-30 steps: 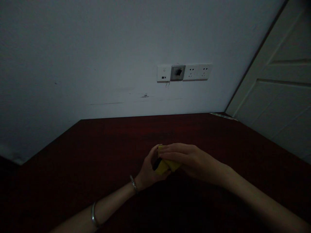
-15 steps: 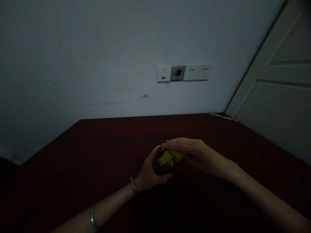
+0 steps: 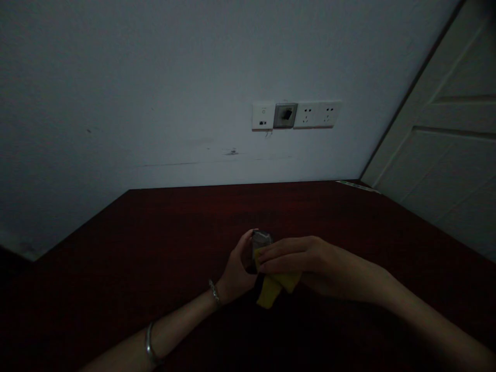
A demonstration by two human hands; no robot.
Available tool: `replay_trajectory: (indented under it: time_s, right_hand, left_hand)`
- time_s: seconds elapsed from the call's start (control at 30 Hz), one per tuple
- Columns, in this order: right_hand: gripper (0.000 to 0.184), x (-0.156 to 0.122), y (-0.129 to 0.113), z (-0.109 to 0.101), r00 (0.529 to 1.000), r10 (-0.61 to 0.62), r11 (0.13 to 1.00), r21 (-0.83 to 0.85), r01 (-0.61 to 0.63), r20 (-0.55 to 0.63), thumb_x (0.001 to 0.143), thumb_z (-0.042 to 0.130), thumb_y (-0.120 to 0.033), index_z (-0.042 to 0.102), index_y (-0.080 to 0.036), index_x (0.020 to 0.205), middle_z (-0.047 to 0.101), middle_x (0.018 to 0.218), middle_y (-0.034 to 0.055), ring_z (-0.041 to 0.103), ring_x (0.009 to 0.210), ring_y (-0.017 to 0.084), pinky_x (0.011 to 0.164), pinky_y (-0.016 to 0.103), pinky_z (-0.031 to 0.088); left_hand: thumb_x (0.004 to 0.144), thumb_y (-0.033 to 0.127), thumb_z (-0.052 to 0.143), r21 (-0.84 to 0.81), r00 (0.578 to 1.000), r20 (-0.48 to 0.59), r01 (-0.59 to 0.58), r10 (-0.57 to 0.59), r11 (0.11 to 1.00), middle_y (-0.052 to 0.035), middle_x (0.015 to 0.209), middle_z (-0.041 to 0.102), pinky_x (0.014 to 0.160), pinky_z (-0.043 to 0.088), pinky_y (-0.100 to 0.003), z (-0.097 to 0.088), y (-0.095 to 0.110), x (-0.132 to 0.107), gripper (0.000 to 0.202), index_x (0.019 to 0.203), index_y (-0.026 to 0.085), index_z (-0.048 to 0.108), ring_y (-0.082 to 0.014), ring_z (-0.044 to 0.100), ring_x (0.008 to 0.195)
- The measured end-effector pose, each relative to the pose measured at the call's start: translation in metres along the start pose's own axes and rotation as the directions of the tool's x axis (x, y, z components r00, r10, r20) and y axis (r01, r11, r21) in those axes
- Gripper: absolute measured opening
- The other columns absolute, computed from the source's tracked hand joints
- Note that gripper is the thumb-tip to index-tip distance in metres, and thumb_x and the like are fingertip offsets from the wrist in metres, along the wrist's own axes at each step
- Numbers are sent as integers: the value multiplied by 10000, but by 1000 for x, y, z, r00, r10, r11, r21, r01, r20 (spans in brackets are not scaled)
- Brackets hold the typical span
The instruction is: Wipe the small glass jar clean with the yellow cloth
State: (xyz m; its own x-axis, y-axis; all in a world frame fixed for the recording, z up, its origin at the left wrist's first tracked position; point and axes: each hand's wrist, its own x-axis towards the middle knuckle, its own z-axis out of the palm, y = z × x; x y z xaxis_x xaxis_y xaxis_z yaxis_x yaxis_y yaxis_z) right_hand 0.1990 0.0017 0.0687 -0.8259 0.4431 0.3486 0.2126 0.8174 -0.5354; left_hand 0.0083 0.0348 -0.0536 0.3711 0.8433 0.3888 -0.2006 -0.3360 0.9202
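My left hand (image 3: 239, 271), with a bracelet and a bangle on its arm, curls around a small dark object with a greyish, shiny top (image 3: 262, 237). Its kind is too dim to make out. A yellow cloth (image 3: 271, 292) is pressed against the near side of that object by my right hand (image 3: 300, 258). Two cloth ends hang below the fingers. The lower part of the dark object is hidden behind the cloth and hand.
A dark red tabletop (image 3: 174, 222) lies beneath both hands and meets a pale wall (image 3: 155, 93). Sockets and switches (image 3: 313, 114) sit on the wall. A white panelled door (image 3: 453, 155) stands at the right, with a thin patterned strip (image 3: 358, 186) near the back right corner.
My right hand has moved down and nearer with the yellow cloth, uncovering the object's greyish top. The cloth ends now hang lower. My left hand has stayed nearly in place.
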Motion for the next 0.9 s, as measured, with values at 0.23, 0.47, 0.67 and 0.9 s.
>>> replay_trajectory:
  time_s: [0.23,0.47,0.67,0.9]
  right_hand:
    - [557,-12,30,4,973,37,988,-135,-69,-229,809,459,54,549,-232,1278,572,1318,80,525,1221,167,1008,368,458]
    - [475,-10,35,5,984,-12,1000,-20,8,-178,806,519,34,614,-211,1202,647,1220,81,565,1179,174,970,363,492]
    - [534,-5,18,3,998,-12,997,78,17,-63,774,511,90,604,-191,1218,626,1250,81,570,1165,151,987,327,480]
    - [565,-9,22,6,973,12,992,-119,-40,-230,800,450,57,556,-232,1273,577,1313,73,528,1218,166,1009,350,464]
  left_hand:
    - [612,276,801,21,999,-6,-36,37,999,-143,1352,510,1039,433,-463,0,-1,-7,849,1337,207,365,-309,498,1245]
    - [564,316,828,4,999,-26,-46,46,999,-162,1325,527,1022,448,-461,-4,-7,-4,888,1322,186,385,-318,525,1213]
    - [594,326,813,-49,996,-83,34,-38,998,-149,1276,563,992,469,-460,-5,-14,0,858,1321,186,380,-301,564,1164]
    - [594,285,806,35,998,-43,-36,38,999,-136,1312,547,1012,456,-461,-2,-5,-2,836,1321,202,403,-308,531,1207]
